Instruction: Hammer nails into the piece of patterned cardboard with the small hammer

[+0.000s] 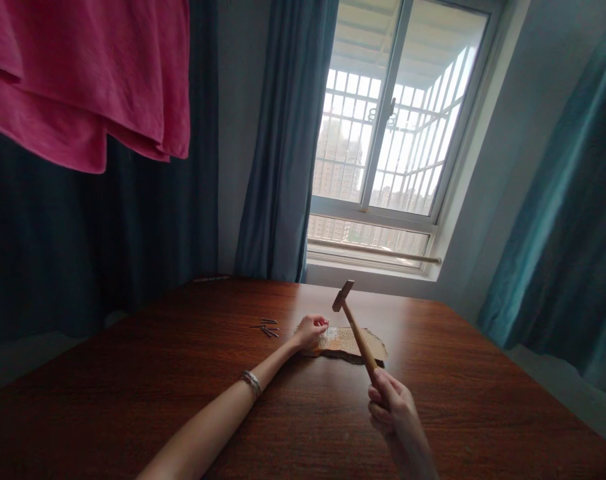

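My right hand [393,408] is wrapped round the lower end of the wooden handle of a hammer [359,335]. The hammer is raised and tilted, its metal head up and to the left, above the table. My left hand [313,331] rests at the left end of a flat, light brown board [355,341] with a rough edge and many small marks or holes. Thumb and fingers of that hand are pinched round a thin nail, only partly visible, over the board. Several dark nails [269,327] lie loose on the table, left of my left hand.
The brown wooden table [223,400] carries all of this. Behind it are a barred window [363,133] and blue curtains [283,147]. A pink cloth [107,73] hangs at the upper left. A bracelet [251,383] is on my left wrist.
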